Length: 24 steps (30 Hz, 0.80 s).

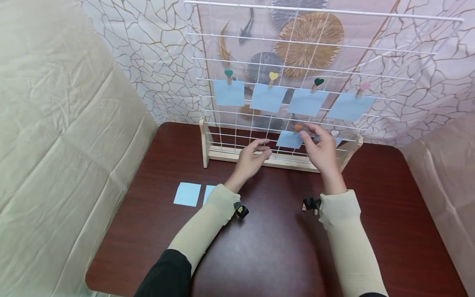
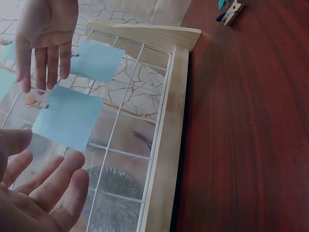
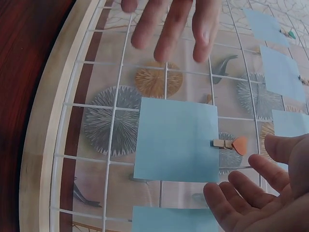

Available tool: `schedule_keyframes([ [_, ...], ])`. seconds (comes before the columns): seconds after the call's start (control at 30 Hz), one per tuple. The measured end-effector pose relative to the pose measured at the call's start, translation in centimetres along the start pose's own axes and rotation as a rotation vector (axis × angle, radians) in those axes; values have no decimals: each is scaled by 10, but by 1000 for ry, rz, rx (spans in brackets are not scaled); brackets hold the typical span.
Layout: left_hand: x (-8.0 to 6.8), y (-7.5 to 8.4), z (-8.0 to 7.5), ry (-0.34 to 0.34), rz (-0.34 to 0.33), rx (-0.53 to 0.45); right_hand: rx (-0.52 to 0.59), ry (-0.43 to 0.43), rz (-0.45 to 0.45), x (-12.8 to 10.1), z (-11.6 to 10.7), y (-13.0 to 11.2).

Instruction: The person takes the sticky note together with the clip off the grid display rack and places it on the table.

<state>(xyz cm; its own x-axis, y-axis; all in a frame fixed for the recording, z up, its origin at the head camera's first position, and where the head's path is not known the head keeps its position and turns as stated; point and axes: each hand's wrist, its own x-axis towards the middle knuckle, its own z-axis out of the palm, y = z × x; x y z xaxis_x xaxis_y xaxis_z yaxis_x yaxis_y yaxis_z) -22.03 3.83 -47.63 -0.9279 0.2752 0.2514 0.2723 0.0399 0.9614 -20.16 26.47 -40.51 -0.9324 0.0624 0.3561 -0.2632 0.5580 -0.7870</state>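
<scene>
Now blue note (image 3: pixel 176 140) hangs clipped btwn both hands' fingers (image 3: pixel 241 191), untouched.

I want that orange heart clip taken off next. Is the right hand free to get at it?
Probably yes: the right hand is open beside the orange heart-shaped wooden clip, with nothing between them.

Four blue notes hang in a row high on the grid, under a green clip (image 1: pixel 228 74), a yellow clip (image 1: pixel 273 77), a dark green clip (image 1: pixel 318 83) and a pink clip (image 1: pixel 364 87). Two loose notes (image 1: pixel 187 194) lie on the worktop (image 1: pixel 274 247). Cream cloth (image 1: pixel 55 136) hangs at left.
</scene>
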Motion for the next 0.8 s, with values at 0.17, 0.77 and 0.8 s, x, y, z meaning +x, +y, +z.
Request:
schedule_keyframes([
  [0.17,9,2,5,-21,-9,47,-8,8,-25,3,4,1],
  [0.77,25,5,19,-1,-105,28,7,10,-58,10,9,1],
  [0.8,26,6,21,7,-116,25,5,9,-56,10,9,1],
])
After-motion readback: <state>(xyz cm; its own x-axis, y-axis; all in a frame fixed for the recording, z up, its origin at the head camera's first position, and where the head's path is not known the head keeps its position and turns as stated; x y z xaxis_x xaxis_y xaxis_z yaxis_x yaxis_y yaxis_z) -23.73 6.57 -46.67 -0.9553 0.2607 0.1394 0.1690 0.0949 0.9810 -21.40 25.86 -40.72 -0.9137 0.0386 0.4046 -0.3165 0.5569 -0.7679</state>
